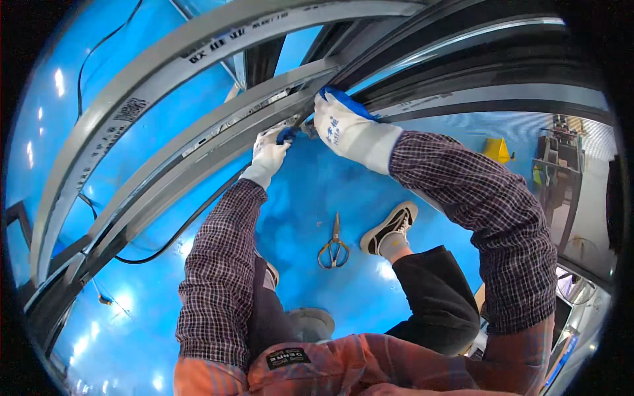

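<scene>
My left hand [269, 152], in a white work glove with blue on the fingers, is closed at the inner edge of a grey metal frame [205, 135]. A long black rubber-like strip [211, 197] runs from it, sagging down and left along the frame. Close by on the right, my right hand [347, 129], gloved the same way, is bent against the corner where the frame meets dark profiles [462, 69]. Its fingers curl downward, and what they grip is hidden. A short dark piece shows between the two hands.
Scissors [334, 244] with looped handles lie on the glossy blue floor [290, 204] between my feet. A round stool seat [312, 322] is beneath me. A yellow object [496, 150] and a rack of equipment [558, 155] stand at the right. A thin black cable [80, 72] hangs at the far left.
</scene>
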{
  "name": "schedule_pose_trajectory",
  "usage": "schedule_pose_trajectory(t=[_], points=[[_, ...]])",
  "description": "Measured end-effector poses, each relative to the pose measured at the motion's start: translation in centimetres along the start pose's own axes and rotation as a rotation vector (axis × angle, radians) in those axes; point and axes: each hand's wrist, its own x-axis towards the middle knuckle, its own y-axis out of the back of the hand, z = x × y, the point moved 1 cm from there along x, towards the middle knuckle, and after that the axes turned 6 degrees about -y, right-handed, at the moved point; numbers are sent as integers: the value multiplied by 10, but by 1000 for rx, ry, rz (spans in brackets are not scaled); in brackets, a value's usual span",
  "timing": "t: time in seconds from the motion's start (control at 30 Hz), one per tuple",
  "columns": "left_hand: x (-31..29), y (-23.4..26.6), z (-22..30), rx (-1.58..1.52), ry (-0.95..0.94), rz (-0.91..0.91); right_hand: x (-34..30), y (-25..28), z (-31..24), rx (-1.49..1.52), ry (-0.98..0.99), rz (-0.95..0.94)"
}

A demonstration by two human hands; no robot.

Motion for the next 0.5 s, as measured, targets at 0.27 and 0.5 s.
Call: schedule_pose_trajectory(t=[0.27, 0.5], points=[[16, -33, -46, -971, 241, 82, 12, -25, -17, 190, 42, 38], [16, -7, 20, -881, 380, 56, -64, -32, -117, 957, -154, 115]])
